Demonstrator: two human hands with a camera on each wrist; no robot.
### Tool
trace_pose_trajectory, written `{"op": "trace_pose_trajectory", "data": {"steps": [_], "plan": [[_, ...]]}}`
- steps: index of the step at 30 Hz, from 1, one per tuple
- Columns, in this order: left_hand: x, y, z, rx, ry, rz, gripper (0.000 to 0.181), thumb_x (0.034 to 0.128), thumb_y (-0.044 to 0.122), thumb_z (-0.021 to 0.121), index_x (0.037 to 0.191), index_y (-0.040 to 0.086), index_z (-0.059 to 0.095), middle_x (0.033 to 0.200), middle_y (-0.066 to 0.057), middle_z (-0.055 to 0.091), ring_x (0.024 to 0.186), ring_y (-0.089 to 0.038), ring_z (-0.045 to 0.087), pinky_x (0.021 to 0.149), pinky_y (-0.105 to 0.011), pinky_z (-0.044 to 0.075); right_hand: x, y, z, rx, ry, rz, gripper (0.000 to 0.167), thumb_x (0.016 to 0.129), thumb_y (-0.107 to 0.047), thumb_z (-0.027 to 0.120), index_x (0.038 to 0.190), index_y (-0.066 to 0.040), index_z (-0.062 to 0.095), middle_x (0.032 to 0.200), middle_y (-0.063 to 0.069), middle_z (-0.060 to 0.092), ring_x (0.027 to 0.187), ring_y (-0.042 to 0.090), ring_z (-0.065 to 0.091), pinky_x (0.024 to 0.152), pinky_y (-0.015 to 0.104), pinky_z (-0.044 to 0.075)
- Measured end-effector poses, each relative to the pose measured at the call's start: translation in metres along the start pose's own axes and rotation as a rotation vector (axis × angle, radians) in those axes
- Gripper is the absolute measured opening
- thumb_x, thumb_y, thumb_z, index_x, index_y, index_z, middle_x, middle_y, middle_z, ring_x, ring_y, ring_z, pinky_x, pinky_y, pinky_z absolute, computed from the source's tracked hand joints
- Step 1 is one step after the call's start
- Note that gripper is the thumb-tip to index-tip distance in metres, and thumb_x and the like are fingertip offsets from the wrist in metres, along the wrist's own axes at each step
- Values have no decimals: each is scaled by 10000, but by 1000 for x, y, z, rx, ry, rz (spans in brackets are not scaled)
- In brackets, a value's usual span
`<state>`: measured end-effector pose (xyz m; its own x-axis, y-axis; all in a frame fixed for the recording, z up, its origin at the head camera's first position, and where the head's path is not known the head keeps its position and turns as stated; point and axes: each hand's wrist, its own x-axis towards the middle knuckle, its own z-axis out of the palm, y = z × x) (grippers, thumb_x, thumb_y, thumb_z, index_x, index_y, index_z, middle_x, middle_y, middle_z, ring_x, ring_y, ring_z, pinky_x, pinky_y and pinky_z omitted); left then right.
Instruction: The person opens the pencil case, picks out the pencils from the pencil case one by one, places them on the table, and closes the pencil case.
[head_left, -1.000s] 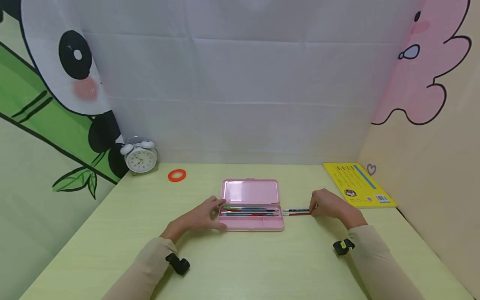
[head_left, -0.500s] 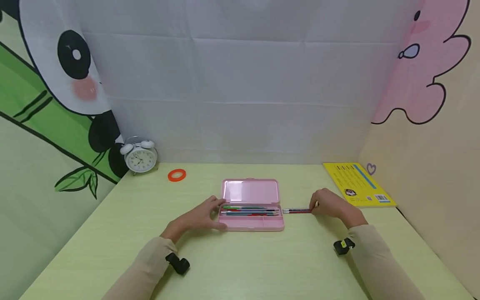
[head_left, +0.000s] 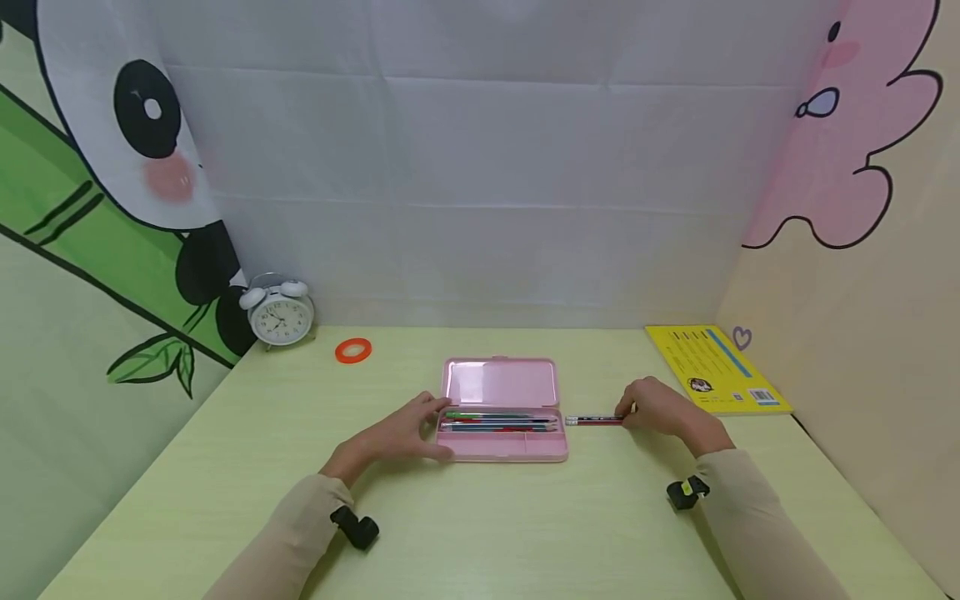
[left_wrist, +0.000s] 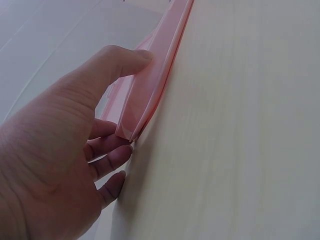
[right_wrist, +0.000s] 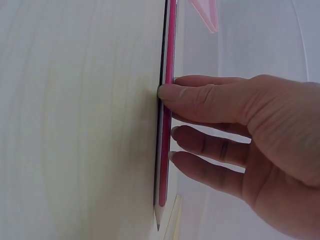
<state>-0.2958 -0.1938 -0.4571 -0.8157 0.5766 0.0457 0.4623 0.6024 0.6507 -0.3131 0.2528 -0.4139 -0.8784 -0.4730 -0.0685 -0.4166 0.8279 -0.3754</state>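
A pink pencil case (head_left: 503, 450) lies with its lid up in the middle of the table, several pencils (head_left: 495, 425) in its back compartment. My left hand (head_left: 408, 429) holds its left end, thumb on the front wall and fingers round the corner, as the left wrist view shows. To the case's right, my right hand (head_left: 660, 408) pinches red and dark pencils (head_left: 592, 420) between thumb and fingers. They lie close together, with their left ends right beside the case. In the right wrist view one sharpened tip of the striped pencil (right_wrist: 164, 175) points away from the case.
A white alarm clock (head_left: 281, 320) stands at the back left, beside an orange ring (head_left: 353, 350). At the back right a yellow book (head_left: 712, 367) lies near the right wall. A white sheet (head_left: 480, 183) hangs behind the table.
One second ago a gap showed between the two pencils at my right hand; now they lie together. My left hand and the pencil case have stayed in place.
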Motion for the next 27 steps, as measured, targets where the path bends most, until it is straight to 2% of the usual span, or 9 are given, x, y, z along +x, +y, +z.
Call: {"op": "trace_pose_trajectory", "data": {"steps": [19, 27], "plan": [[0, 1, 0, 4, -5, -4, 911, 784, 454, 827, 1496, 48, 429, 1182, -24, 471, 1136, -219, 466, 933, -432, 422, 0, -3, 1, 35, -10, 28, 141, 864, -48, 766, 1001, -49, 799, 887, -14, 690, 766, 148, 559, 751, 313, 510], [1, 0, 0, 1, -3, -6, 905, 785, 444, 827, 1495, 47, 431, 1179, -24, 469, 1140, -222, 466, 928, -438, 419, 0, -2, 1, 38, -6, 13, 132, 869, -42, 756, 995, -42, 797, 897, 0, 696, 777, 153, 566, 751, 319, 516]]}}
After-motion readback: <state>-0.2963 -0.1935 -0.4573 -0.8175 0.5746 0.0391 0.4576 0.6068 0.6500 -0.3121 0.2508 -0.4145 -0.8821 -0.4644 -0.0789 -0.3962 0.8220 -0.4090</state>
